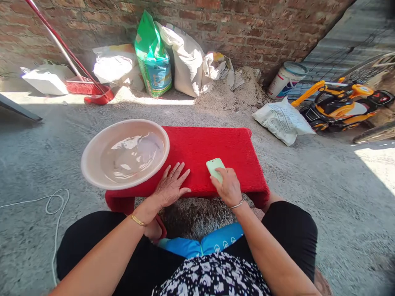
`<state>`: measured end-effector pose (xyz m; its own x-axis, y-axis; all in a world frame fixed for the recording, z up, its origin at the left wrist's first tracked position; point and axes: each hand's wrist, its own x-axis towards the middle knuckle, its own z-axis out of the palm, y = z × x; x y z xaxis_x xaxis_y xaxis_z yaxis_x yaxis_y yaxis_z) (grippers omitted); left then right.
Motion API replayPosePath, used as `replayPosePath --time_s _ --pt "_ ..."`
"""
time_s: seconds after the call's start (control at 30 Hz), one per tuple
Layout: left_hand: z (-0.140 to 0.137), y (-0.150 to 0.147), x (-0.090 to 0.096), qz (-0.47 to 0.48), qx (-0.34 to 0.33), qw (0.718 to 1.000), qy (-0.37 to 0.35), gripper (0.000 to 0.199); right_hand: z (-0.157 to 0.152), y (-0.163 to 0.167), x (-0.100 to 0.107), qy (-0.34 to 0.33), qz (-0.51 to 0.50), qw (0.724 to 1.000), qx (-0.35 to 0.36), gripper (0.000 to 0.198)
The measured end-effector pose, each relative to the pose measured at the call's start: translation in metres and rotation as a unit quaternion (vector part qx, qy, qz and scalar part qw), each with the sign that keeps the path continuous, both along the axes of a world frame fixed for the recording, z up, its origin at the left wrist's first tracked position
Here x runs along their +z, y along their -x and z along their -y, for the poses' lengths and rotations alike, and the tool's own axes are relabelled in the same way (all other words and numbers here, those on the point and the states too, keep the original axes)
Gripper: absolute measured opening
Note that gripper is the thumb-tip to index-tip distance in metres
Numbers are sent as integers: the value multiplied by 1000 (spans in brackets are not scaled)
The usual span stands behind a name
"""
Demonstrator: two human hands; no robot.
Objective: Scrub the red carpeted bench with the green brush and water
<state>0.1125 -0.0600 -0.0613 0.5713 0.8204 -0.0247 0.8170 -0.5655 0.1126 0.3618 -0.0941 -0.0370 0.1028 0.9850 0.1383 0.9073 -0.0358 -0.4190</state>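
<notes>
"Where's your green block (212, 165)?"
"On the red cloth (216, 142), grasped in your right hand (230, 188); your left hand (170, 187) lies flat, holding nothing."
"How far along?"
"Cloth's spread; what's left doesn't show."

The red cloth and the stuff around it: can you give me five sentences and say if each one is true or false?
1. The right hand is holding a pale green block. True.
2. The basin has clear water in it. True.
3. The left hand is dipped in the water. False: the left hand lies on the red cloth with its fingers spread, beside the basin.
4. The toy digger is sitting on the red cloth. False: it stands on the ground at the right side of the picture.
5. The green sack is lying flat. False: it stands upright in front of the brick wall.
</notes>
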Motion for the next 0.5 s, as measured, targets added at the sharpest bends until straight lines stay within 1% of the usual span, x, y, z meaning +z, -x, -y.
replayPosePath --time_s 0.07,0.1,0.13,0.17,0.23,0.3,0.4,0.47,0.5 --pt "-1 3 -2 8 13 999 -29 62 8 32 -2 15 14 999 43 38" --pt "-2 4 -3 9 19 999 -39 60 9 39 -3 20 25 998 50 39" --pt "-3 6 -4 10 25 999 -46 58 8 40 -3 25 35 998 48 39" --pt "-4 6 -5 11 29 998 -51 57 8 34 -2 31 43 998 37 40" --pt "-5 7 -6 17 33 998 -57 56 7 5 0 50 50 997 -11 41" --pt "-6 7 -7 30 36 997 -63 56 8 -38 2 73 48 992 -93 44" --pt "-6 6 -8 43 37 996 -70 55 15 -98 6 98 36 968 -227 49" --pt "-7 6 -8 39 36 996 -73 56 20 -117 8 97 30 953 -286 52" --pt "-7 5 -8 36 35 996 -75 56 22 -116 9 88 26 951 -295 52"
